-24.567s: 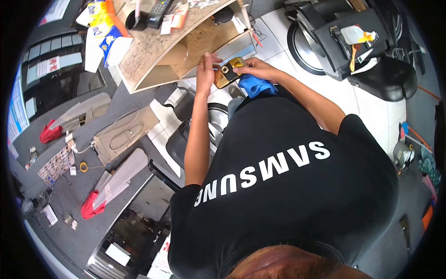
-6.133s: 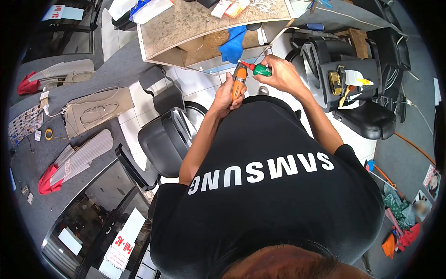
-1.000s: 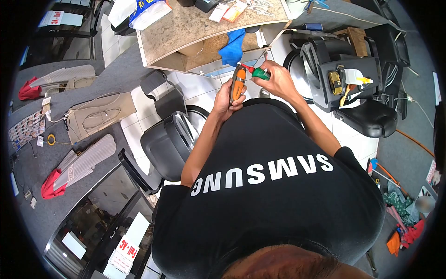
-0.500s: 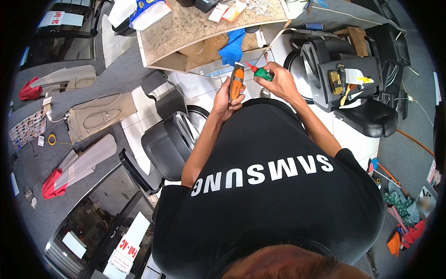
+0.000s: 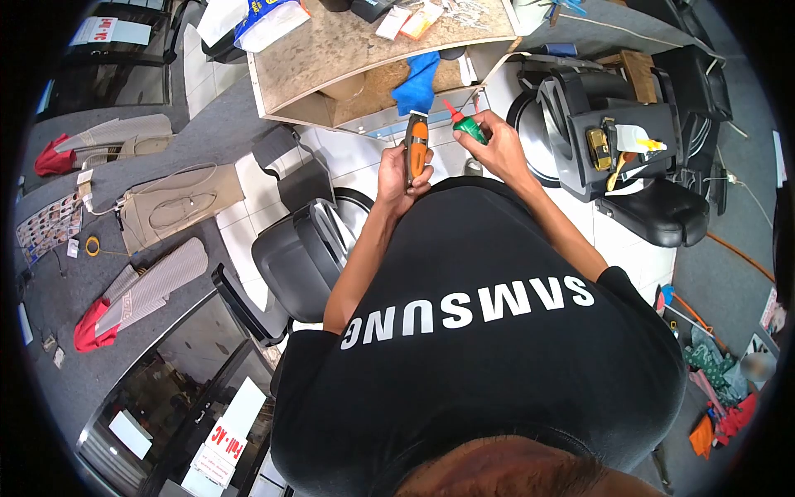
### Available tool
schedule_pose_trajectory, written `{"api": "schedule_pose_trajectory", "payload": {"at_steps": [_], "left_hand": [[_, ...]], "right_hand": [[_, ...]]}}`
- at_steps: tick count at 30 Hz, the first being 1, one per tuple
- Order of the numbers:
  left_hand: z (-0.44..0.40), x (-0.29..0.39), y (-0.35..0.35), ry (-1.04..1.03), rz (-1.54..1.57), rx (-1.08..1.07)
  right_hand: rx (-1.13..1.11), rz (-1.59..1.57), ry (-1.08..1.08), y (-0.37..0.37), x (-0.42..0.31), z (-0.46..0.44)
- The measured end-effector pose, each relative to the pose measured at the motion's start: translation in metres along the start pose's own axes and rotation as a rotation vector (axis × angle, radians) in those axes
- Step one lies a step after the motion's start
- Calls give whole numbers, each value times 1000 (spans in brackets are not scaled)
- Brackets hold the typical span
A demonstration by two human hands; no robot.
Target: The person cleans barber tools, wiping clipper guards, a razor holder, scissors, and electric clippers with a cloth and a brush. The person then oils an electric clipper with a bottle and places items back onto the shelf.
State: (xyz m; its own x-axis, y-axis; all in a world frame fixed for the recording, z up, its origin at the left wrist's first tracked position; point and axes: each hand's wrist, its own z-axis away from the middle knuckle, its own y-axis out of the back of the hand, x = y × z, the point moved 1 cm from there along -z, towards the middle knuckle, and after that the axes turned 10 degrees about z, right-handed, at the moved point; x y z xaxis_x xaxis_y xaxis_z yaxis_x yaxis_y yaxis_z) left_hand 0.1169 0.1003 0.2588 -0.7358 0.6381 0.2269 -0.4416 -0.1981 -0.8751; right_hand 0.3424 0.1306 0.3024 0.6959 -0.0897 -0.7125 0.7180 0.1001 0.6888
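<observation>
My left hand is wrapped round an orange and black hair clipper, its blade end pointing up and away from me. Between the fingers and thumb of my right hand is a small green oil bottle with a red pointed nozzle. The bottle is tilted, its nozzle aimed up and to the left. A small gap separates the nozzle tip from the clipper's blade. Just beyond the blade, a blue cloth hangs from the open shelf of the counter.
The speckled counter ahead bears packets and small items. To the left stands a black barber chair. On the right, another chair carries a tray with a yellow-black clipper. A cable hangs near my right hand.
The bottle's nozzle has moved slightly right and up, farther from the clipper blade. The clipper has turned a little more upright in my left hand.
</observation>
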Motion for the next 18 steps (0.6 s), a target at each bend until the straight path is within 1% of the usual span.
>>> {"api": "schedule_pose_trajectory", "payload": {"at_steps": [4, 7, 13, 18], "left_hand": [[-4, -2, 10, 2, 3, -9], [-6, -3, 13, -17, -23, 12], [-4, -2, 0, -58, -75, 106], [-4, -1, 1, -99, -69, 86]], "right_hand": [[46, -24, 35, -1, 0, -2], [33, -37, 37, 1, -4, -2], [39, -85, 62, -8, 2, -3], [17, -83, 72, -6, -2, -2]]}}
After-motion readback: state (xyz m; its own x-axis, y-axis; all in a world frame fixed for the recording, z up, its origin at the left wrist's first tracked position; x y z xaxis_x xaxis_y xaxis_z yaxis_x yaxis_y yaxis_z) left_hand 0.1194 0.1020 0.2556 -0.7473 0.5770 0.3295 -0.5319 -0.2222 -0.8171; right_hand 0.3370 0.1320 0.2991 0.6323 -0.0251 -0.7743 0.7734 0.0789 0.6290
